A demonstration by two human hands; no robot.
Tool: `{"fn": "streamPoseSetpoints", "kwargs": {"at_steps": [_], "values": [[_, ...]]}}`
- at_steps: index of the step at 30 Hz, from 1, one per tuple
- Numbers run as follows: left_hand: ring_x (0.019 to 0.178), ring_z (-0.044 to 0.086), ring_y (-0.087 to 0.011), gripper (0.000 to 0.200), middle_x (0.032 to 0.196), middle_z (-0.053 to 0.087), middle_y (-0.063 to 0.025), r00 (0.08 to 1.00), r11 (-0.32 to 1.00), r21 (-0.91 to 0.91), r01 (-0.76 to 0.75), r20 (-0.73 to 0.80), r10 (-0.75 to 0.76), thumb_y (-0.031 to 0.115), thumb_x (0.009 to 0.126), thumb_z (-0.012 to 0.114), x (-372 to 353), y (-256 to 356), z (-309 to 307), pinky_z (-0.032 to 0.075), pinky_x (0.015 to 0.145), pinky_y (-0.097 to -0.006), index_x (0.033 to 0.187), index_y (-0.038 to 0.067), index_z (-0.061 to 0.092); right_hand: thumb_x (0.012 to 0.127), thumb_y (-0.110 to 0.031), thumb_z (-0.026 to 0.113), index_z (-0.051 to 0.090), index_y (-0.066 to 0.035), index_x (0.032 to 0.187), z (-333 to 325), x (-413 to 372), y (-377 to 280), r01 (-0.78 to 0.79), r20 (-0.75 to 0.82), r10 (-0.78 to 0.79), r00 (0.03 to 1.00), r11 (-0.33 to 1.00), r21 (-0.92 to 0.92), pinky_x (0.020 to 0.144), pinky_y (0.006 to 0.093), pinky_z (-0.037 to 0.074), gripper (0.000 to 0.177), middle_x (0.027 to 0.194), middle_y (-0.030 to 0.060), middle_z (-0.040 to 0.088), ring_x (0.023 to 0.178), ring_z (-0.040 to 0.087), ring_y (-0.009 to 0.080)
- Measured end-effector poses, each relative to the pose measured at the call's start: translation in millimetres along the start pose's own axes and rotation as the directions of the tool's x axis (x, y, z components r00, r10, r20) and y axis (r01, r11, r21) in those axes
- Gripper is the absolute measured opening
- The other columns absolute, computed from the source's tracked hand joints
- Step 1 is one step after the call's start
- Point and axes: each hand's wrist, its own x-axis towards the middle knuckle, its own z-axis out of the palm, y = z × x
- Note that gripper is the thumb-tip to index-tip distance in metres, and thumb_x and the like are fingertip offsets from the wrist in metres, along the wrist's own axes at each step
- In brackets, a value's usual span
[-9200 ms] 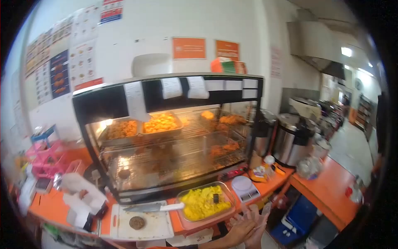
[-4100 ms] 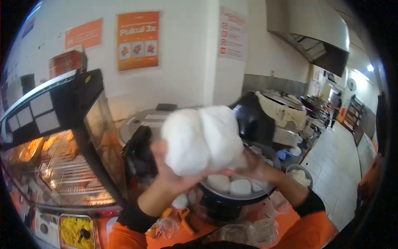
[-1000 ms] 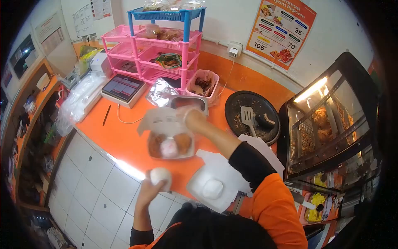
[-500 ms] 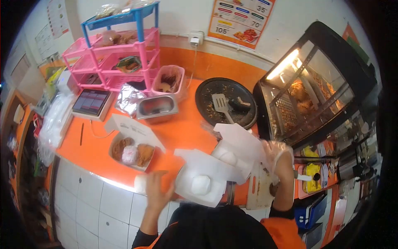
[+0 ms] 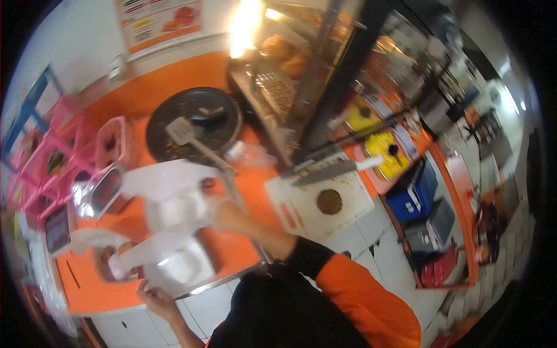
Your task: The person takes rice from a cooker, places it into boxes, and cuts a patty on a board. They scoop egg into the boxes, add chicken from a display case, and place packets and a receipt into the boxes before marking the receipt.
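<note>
My left hand is at the counter's front edge, fingers loosely bent and apart, close to the near corner of a white takeaway box with a white mound inside. Behind that box is a second open box, also with something white in it. My right hand, blurred in a clear plastic glove, is at this second box's right side; its fingers are smeared by motion. To the left, a third box contains brown food and a white wrapped piece, partly covered by the front box's lid.
A cutting board at right bears a round brown patty and a large knife. A black pan with a spatula is at the back, beside a lit food warmer. Pink racks stand left.
The view has swung to the right, bringing the cutting board fully in sight. My right hand has come from beyond the back box to its side; my left hand's spread fingers are now bent.
</note>
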Motion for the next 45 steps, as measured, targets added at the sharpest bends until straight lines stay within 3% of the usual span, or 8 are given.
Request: {"fn": "streamPoseSetpoints", "kwargs": {"at_steps": [8, 11, 16, 25, 28, 35, 38, 45], "values": [[0.089, 0.060, -0.0278, 0.029, 0.113, 0.058, -0.0156, 0.955, 0.879, 0.408, -0.248, -0.050, 0.293, 0.013, 0.091, 0.058, 16.3, -31.1, -18.5, 0.050, 0.077, -0.0371, 0.118, 0.002, 0.056, 0.086, -0.022, 0.052, 0.042, -0.003, 0.137, -100.8, -33.6, -68.6, -0.464, 0.195, 0.478, 0.856, 0.544, 0.699, 0.077, 0.0434, 0.054, 0.055, 0.090, 0.0141, 0.068, 0.086, 0.064, 0.0322], [0.093, 0.059, -0.0281, 0.029, 0.111, 0.058, -0.0156, 0.954, 0.917, 0.356, -0.182, -0.161, 0.252, 0.018, 0.093, 0.060, -6.9, 17.4, -18.9, 0.049, 0.081, -0.0383, 0.117, 0.001, 0.058, 0.086, -0.018, 0.057, 0.051, -0.006, 0.127, -117.8, -122.5, -83.3, 0.071, 0.035, -0.079, 0.996, 0.979, 0.192, 0.088, 0.0376, 0.050, 0.043, 0.122, 0.0155, 0.058, 0.112, 0.058, 0.0272], [0.080, 0.051, -0.0215, 0.016, 0.094, 0.054, -0.0119, 0.779, 0.782, 0.052, -0.621, -0.068, 0.623, 0.012, 0.094, 0.059, -123.1, 98.3, 32.4, 0.045, 0.068, -0.0334, 0.102, -0.002, 0.056, 0.091, -0.015, 0.059, 0.057, -0.005, 0.121, -85.8, -298.6, -71.1, 0.417, -0.556, 0.636, 0.535, 0.373, 0.829, 0.056, 0.0295, 0.049, 0.032, 0.087, 0.0087, 0.066, 0.072, 0.066, 0.0170], [0.084, 0.056, -0.0227, 0.021, 0.098, 0.061, -0.0101, 0.250, 0.875, -0.366, -0.317, 0.857, 0.450, -0.004, 0.078, 0.062, -372.6, 114.3, 193.5, 0.044, 0.069, -0.0322, 0.097, 0.005, 0.057, 0.091, -0.024, 0.058, 0.059, -0.005, 0.113, 212.6, -472.1, 17.1, -0.872, 0.194, 0.890, 0.412, 0.323, 0.367, 0.086, 0.0362, 0.050, 0.030, 0.108, 0.0137, 0.061, 0.099, 0.061, 0.0259], [0.091, 0.058, -0.0252, 0.022, 0.103, 0.062, -0.0121, 0.278, 0.943, -0.264, -0.204, 0.908, 0.314, 0.000, 0.084, 0.061, -384.3, 68.9, 260.9, 0.048, 0.077, -0.0334, 0.106, 0.003, 0.057, 0.090, -0.044, 0.062, 0.063, -0.001, 0.102, 389.4, -456.6, 19.1, -0.505, 0.223, 0.975, -0.019, -0.202, 0.839, 0.081, 0.0354, 0.050, 0.045, 0.093, 0.0135, 0.065, 0.090, 0.064, 0.0246], [0.093, 0.061, -0.0265, 0.023, 0.104, 0.063, -0.0151, 0.238, 0.987, -0.102, -0.127, 0.963, 0.130, 0.003, 0.089, 0.060, -396.7, 14.0, 278.4, 0.049, 0.082, -0.0347, 0.111, 0.001, 0.059, 0.092, -0.048, 0.055, 0.065, -0.003, 0.095, 468.7, -409.3, 71.2, -0.459, 0.449, 0.871, 0.200, -0.321, 0.828, 0.073, 0.0352, 0.047, 0.045, 0.087, 0.0109, 0.066, 0.082, 0.062, 0.0189], [0.094, 0.061, -0.0274, 0.023, 0.105, 0.063, -0.0158, 0.145, 0.986, 0.000, -0.164, 0.989, 0.025, 0.006, 0.090, 0.059, -418.6, 8.7, 275.5, 0.049, 0.083, -0.0355, 0.112, 0.001, 0.059, 0.095, -0.030, 0.047, 0.059, -0.006, 0.111, 488.9, -427.0, 34.6, 0.415, 0.629, 0.741, 0.234, -0.661, 0.625, 0.074, 0.0433, 0.052, 0.032, 0.103, 0.0186, 0.063, 0.091, 0.062, 0.0323], [0.096, 0.061, -0.0294, 0.025, 0.107, 0.063, -0.0174, -0.078, 0.927, 0.102, -0.361, 0.987, -0.139, 0.013, 0.092, 0.057, -484.5, 31.0, 291.7, 0.049, 0.085, -0.0372, 0.114, 0.001, 0.059, 0.094, -0.032, 0.049, 0.061, -0.009, 0.110, 496.1, -688.6, 10.8, 0.206, 0.773, 0.627, -0.093, -0.748, 0.631, 0.069, 0.0446, 0.051, 0.031, 0.104, 0.0147, 0.064, 0.092, 0.062, 0.0275]]}}
